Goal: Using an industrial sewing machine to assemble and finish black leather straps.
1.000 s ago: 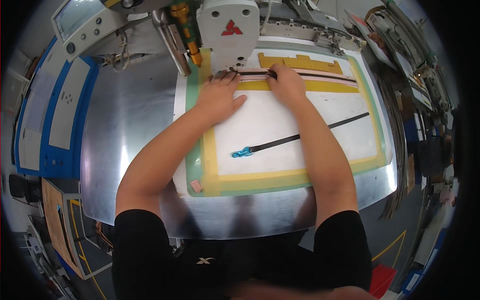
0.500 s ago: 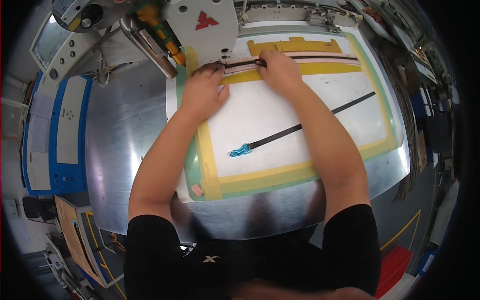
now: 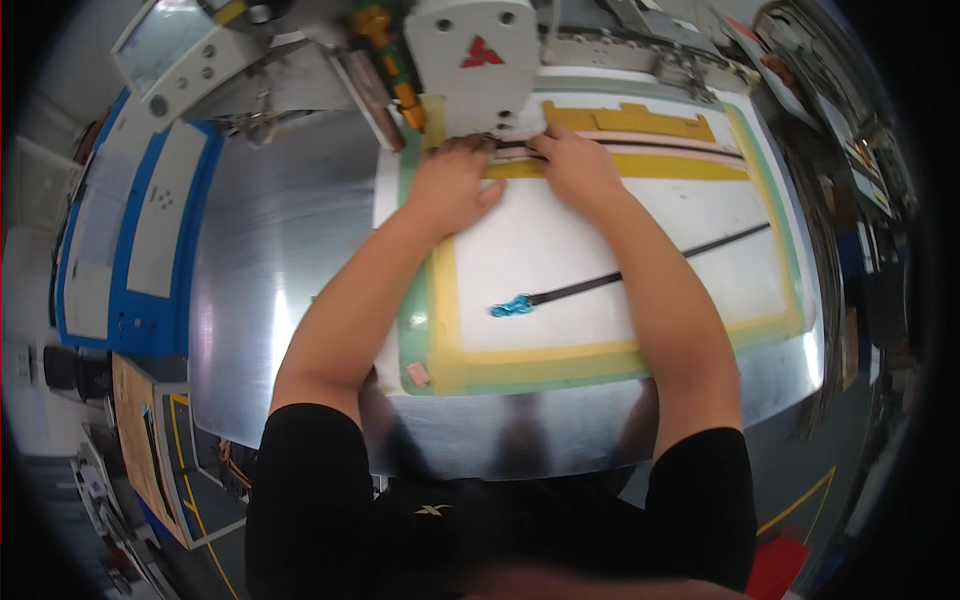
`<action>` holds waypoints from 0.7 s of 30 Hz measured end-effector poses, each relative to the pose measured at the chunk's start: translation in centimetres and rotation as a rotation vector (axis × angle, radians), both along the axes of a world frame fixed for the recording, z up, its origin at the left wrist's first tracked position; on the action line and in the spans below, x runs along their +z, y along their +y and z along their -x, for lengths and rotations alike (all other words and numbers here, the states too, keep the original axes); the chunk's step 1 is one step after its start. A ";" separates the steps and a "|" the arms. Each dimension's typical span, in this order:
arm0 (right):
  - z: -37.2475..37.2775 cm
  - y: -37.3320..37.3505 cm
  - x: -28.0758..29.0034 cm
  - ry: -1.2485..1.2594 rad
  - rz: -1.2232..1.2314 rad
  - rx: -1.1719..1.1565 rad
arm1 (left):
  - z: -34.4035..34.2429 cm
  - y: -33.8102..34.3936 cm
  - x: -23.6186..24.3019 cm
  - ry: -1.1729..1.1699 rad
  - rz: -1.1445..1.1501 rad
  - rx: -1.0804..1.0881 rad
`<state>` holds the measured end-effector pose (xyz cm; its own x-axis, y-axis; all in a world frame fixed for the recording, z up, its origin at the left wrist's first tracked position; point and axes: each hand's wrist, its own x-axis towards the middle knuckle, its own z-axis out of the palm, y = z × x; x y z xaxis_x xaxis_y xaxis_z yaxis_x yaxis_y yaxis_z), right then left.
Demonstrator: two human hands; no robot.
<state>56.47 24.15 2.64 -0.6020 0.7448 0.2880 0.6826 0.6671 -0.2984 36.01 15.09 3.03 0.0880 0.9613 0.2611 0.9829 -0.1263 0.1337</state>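
Observation:
A long narrow black strap [image 3: 665, 149] lies along a pink strip [image 3: 715, 155] at the far side of the white work sheet [image 3: 560, 235]. My right hand [image 3: 583, 172] pinches the strap near its left part, thumb and fingers bent over it. Just to the left, my left hand [image 3: 452, 188] lies palm down with its fingertips at the strap's left end and its thumb held apart. What is under those fingertips is hidden. Closer to me lies a second black strap [image 3: 580, 287], slanting, with a shiny blue piece [image 3: 512, 306] at its left end; my right forearm crosses over it.
A white machine head [image 3: 475, 65] stands right beyond my hands, with a yellow-green nozzle-like part [image 3: 405, 100] at its left. Yellow template pieces [image 3: 650, 122] border the pink strip. Yellow and green tape frames the sheet on a metal table [image 3: 270, 270]. A blue-white control box [image 3: 150, 240] is at left.
My right hand has slid left along the strap, closer to my left hand. The left hand stays at the strap's end. The whole view has shifted, so the table appears further right.

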 end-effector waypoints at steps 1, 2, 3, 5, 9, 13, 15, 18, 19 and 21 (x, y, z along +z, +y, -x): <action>0.0 0.0 -0.2 0.051 -0.014 0.006 | -0.1 -0.1 0.2 -0.018 0.032 -0.027; -0.3 -0.1 -0.1 0.027 0.010 -0.009 | -0.3 0.1 0.2 -0.036 0.061 -0.057; -0.5 -0.2 0.0 0.007 0.031 -0.020 | -0.2 0.2 -0.4 -0.044 0.030 -0.083; -1.4 -0.2 -0.3 -0.008 -0.014 -0.010 | -0.7 0.7 -1.8 -0.074 -0.018 -0.118; -1.5 -0.4 0.0 -0.004 -0.008 0.011 | -1.1 0.0 -1.8 -0.114 -0.016 -0.096; -1.2 -0.6 0.4 -0.005 0.017 0.014 | -1.0 -0.3 -0.6 -0.077 0.075 -0.071; -0.9 -0.7 0.2 -0.016 -0.002 0.015 | -0.8 -0.4 -0.7 -0.078 0.066 -0.066; -0.9 -0.9 0.8 -0.047 -0.023 0.005 | -0.7 -0.2 -1.4 -0.095 0.050 -0.068; -0.9 -0.8 0.5 -0.055 -0.020 -0.006 | -0.8 -0.3 -1.5 -0.097 0.039 -0.070; -0.9 -0.7 0.5 -0.064 -0.021 -0.015 | -0.8 -0.1 -1.7 -0.100 0.025 -0.069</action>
